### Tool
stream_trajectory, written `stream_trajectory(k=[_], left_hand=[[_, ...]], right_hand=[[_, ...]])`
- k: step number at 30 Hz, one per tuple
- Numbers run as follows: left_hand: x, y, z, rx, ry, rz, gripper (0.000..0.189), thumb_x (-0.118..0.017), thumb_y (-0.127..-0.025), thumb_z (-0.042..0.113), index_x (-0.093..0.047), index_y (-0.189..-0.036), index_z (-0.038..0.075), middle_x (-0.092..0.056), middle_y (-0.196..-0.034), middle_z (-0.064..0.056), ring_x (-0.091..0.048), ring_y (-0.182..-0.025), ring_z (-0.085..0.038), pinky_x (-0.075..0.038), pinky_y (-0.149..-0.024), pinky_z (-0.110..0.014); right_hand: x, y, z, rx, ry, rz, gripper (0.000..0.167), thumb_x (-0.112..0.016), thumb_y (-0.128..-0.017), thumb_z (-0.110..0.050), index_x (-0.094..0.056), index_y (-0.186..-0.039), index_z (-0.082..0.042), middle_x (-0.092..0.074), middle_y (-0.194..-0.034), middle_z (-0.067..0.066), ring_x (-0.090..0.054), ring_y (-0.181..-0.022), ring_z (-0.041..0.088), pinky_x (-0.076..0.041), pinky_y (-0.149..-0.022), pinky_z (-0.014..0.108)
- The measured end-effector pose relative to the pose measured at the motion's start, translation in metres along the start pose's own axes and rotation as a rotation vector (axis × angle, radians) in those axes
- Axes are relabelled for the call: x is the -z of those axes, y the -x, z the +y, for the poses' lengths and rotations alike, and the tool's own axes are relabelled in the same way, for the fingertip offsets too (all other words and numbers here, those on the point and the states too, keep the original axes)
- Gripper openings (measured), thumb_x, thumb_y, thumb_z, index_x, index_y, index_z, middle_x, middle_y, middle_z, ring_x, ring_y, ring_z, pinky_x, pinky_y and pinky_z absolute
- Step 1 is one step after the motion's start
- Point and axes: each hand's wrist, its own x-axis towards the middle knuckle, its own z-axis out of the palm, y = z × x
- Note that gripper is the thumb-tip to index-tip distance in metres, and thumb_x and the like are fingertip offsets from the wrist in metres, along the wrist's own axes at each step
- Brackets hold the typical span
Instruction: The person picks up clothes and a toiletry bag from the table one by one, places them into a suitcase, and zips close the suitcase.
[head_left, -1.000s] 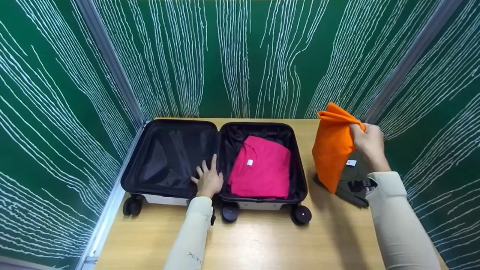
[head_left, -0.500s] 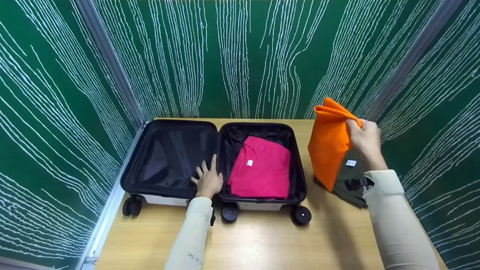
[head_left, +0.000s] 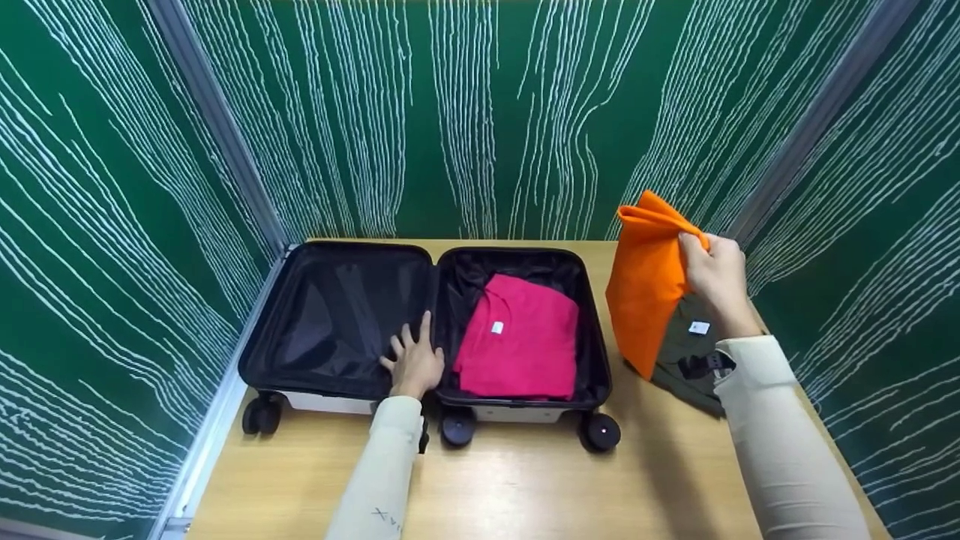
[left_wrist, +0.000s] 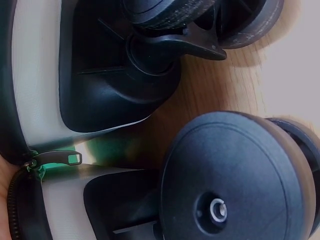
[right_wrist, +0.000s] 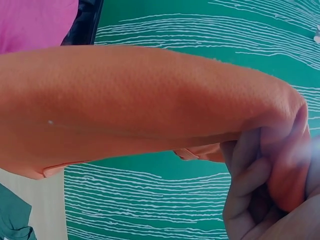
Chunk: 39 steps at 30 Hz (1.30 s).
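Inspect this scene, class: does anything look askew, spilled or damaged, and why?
One mild oddity: in the head view, the folded pink garment lies slightly askew in the open suitcase. Its left edge slants rather than following the case's side, leaving bare lining at upper left. Nothing looks spilled or damaged.

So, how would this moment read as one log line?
left hand: resting on open suitcase | right hand: holding up orange cloth | pink cloth: in suitcase's right half | dark green cloth: on table
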Motion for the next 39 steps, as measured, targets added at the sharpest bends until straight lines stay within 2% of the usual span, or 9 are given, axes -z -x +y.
stream_trajectory(k=[5,8,15,22,30,39], left_hand=[[-0.001,-0.002,-0.001,-0.003,0.004,-0.007,0.075,-0.055,-0.102,0.031,-0.013,-0.164,0.039,-0.019,-0.169,-0.02,-0.013,-0.155,-0.052,-0.008,-0.113,-0.082],[-0.002,-0.001,-0.002,0.0,0.002,-0.008,0.075,-0.055,-0.102,0.031,-0.014,-0.164,0.04,-0.019,-0.169,-0.02,-0.014,-0.155,-0.051,-0.009,-0.113,-0.082],[-0.001,0.0,-0.001,-0.014,0.017,0.009,0.074,-0.056,-0.102,0.03,-0.017,-0.164,0.037,-0.021,-0.168,-0.022,-0.016,-0.153,-0.052,-0.009,-0.112,-0.082],[0.0,0.001,0.0,-0.009,0.017,0.011,0.074,-0.056,-0.102,0.03,-0.017,-0.164,0.037,-0.022,-0.168,-0.021,-0.017,-0.154,-0.052,-0.009,-0.113,-0.082],[0.0,0.001,-0.001,-0.004,0.009,0.006,0.074,-0.056,-0.102,0.03,-0.016,-0.164,0.038,-0.022,-0.168,-0.021,-0.017,-0.154,-0.051,-0.01,-0.113,-0.081],[0.0,0.0,-0.001,0.001,-0.002,0.001,0.075,-0.056,-0.103,0.032,-0.014,-0.164,0.039,-0.022,-0.168,-0.02,-0.016,-0.154,-0.05,-0.01,-0.114,-0.08]], right_hand=[[-0.006,0.002,-0.003,0.034,-0.013,-0.001,0.046,-0.05,-0.104,-0.047,-0.055,-0.08,-0.009,-0.049,-0.057,-0.011,-0.049,-0.05,0.008,-0.043,-0.045,0.025],[-0.009,0.003,-0.006,0.044,-0.013,-0.027,0.046,-0.05,-0.104,-0.048,-0.055,-0.081,-0.009,-0.049,-0.059,-0.01,-0.05,-0.052,0.009,-0.044,-0.046,0.026],[-0.016,0.0,-0.013,0.059,-0.024,-0.017,0.044,-0.053,-0.104,-0.044,-0.051,-0.074,-0.012,-0.049,-0.057,-0.009,-0.049,-0.049,0.008,-0.042,-0.044,0.025],[-0.027,-0.003,-0.018,0.067,-0.079,-0.049,0.039,-0.052,-0.105,-0.042,-0.056,-0.084,-0.009,-0.051,-0.063,-0.009,-0.049,-0.054,0.006,-0.044,-0.048,0.022],[-0.042,-0.007,-0.018,0.119,-0.127,-0.037,0.036,-0.054,-0.105,-0.035,-0.058,-0.084,-0.006,-0.049,-0.061,-0.012,-0.048,-0.051,0.002,-0.042,-0.048,0.02],[-0.055,-0.006,-0.022,0.111,-0.186,-0.042,0.035,-0.055,-0.105,-0.035,-0.059,-0.087,-0.005,-0.049,-0.062,-0.011,-0.048,-0.053,0.003,-0.042,-0.048,0.02]])
